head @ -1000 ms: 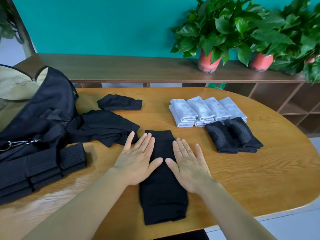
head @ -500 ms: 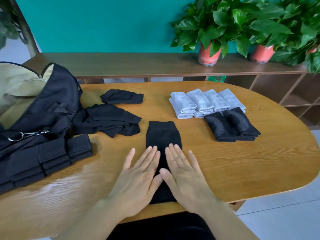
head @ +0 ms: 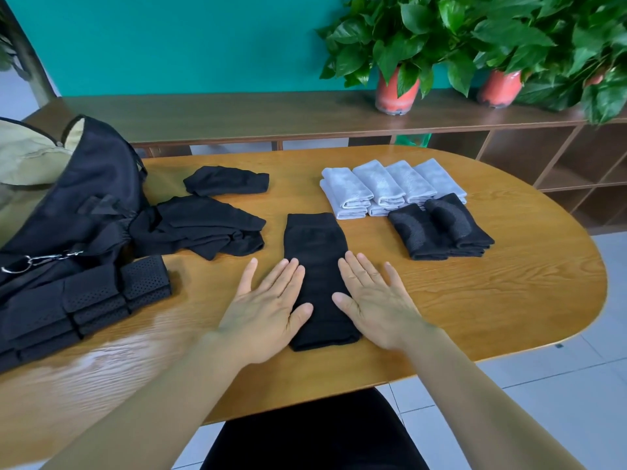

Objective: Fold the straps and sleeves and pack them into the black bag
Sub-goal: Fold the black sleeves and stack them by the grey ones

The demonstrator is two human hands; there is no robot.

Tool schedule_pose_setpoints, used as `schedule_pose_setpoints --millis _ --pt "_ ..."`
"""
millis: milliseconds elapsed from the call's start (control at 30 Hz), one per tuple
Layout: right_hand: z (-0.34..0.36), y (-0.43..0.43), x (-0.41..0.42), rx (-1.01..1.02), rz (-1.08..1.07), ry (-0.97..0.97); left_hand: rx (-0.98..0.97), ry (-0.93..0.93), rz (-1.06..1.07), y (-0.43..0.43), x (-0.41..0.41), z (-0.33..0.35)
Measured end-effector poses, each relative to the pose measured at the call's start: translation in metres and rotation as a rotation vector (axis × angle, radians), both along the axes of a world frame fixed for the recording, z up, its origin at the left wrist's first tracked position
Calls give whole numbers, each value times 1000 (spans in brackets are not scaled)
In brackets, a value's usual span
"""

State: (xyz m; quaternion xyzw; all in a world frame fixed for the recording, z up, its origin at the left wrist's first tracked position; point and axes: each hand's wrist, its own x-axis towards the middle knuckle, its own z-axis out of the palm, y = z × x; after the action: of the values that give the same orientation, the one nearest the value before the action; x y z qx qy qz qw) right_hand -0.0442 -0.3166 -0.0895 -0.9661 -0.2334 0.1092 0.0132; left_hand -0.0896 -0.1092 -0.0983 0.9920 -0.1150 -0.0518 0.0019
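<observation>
- Black sleeve: lies flat, lengthwise, on the wooden table near its front edge.
- Left hand, right hand: palms down, fingers straight, flanking the sleeve and touching its sides, gripping nothing.
- Step, as judged: smoothing before the fold. The next move calls for pinching one end and doubling it over.
- Folded grey sleeves: beyond, to the right.
- Black bag: far left, open, not yet packed.

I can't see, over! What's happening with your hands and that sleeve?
Left hand, right hand open, flat along black sleeve. Sleeve lies flat on table. Nothing blocking.
</observation>
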Motion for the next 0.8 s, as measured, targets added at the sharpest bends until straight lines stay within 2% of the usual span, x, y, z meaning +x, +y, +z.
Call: schedule_pose_setpoints --millis 100,233,300,367,467,567,700,800 --pt "-3 -17 0 86 -21 0 -29 -32 12 9 -7 4" --pt "-7 -33 -17 498 -90 -121 -227 -306 -17 16 -30 8" --pt "-9 -31 -34 625 -29 -225 -336 -333 -106 13 -42 9" --pt "-12 -25 -50 661 65 -290 -344 -316 -179 7 -50 8" --pt "-17 -21 -62 625 130 -260 -348 -350 -164 4 -48 6" --pt "-20 -23 -63 619 99 -238 -338 -384 -162 2 -41 7" --pt "-17 -18 -63 647 51 -307 -315 -428 -159 -1 -37 6" --pt "-13 -14 -57 756 -91 -269 -372 -435 -69 -5 -37 10"
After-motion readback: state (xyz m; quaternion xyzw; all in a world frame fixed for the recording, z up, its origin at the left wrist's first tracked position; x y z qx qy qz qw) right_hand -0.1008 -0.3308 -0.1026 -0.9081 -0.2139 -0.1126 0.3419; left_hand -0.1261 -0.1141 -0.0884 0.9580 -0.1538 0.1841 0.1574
